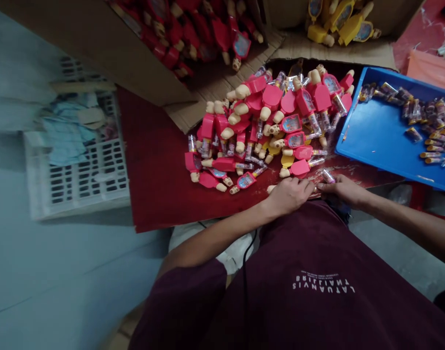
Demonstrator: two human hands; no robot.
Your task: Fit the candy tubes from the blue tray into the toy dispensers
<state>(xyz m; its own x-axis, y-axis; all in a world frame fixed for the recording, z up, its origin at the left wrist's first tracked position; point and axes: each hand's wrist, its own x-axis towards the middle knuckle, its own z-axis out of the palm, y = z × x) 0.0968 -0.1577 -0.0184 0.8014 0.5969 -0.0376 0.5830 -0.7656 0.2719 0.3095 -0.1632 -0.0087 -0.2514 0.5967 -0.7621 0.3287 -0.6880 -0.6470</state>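
At the table's front edge, close to my body, my left hand (291, 194) is closed around a toy that it mostly hides; a cream-coloured tip (271, 189) sticks out on its left. Touching the toy's other end, my right hand (341, 189) is closed on a small clear tube (328, 176) with purplish contents. Just beyond both hands lies a heap of pink toys (271, 96) with cream ends, many with clear tubes attached. A few yellow toys (287, 161) show among them.
To the right, a blue tray (379, 141) holds many small tubes (436, 146). Behind the heap stand cardboard boxes (134, 63) with pink and yellow toys. A white plastic crate (80, 187) with cloths is left of the red table (152, 194).
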